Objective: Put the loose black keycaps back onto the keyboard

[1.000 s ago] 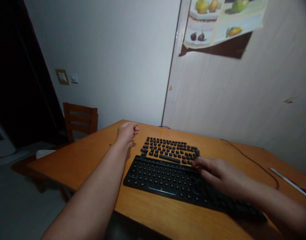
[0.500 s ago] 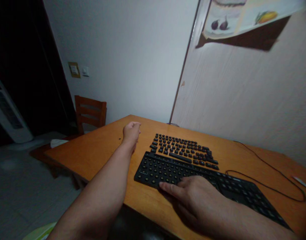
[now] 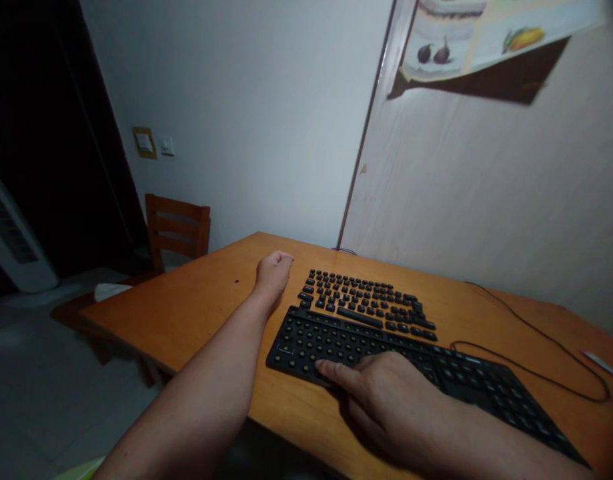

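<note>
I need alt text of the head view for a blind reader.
The right hand points at the near edge of a black keyboard missing many keys; behind the keyboard, loose keycaps lie in rows on a wooden table, beside the left hand.

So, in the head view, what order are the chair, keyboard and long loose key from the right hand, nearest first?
1. Keyboard: under the right hand.
2. Long loose key: just beyond the keyboard.
3. Chair: off left, farther back.

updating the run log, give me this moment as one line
left hand: curled, contents hidden | right hand: index finger at near row of keyboard | loose keycaps: rows on table beyond keyboard
</note>
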The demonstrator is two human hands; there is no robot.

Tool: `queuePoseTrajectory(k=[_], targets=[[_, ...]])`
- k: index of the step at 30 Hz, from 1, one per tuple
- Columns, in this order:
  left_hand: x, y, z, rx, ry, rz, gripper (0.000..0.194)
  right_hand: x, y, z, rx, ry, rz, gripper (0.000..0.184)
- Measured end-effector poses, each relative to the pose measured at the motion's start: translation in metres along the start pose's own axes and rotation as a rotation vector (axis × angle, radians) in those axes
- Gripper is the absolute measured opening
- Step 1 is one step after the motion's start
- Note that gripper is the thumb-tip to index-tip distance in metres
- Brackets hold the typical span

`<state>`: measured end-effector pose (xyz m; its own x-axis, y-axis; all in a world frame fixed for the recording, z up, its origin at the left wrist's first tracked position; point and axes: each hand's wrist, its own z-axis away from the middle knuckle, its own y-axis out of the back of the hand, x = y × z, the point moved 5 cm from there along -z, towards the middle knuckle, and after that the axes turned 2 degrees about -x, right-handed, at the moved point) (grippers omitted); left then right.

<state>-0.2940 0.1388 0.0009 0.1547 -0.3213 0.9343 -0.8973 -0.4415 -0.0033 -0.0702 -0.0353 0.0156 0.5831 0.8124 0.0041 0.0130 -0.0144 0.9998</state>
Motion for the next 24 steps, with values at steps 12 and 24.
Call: queuePoseTrajectory(k=[12,24], targets=[[0.001,-0.001,0.004,-0.009,0.006,-0.029,0.021,0.002,0.002,-0.002,0.007,-0.033,-0.010,0.038],[-0.007,-0.004,0.001,-0.030,0.003,-0.041,0.019,0.021,0.023,0.006,0.039,-0.136,-0.068,0.044]])
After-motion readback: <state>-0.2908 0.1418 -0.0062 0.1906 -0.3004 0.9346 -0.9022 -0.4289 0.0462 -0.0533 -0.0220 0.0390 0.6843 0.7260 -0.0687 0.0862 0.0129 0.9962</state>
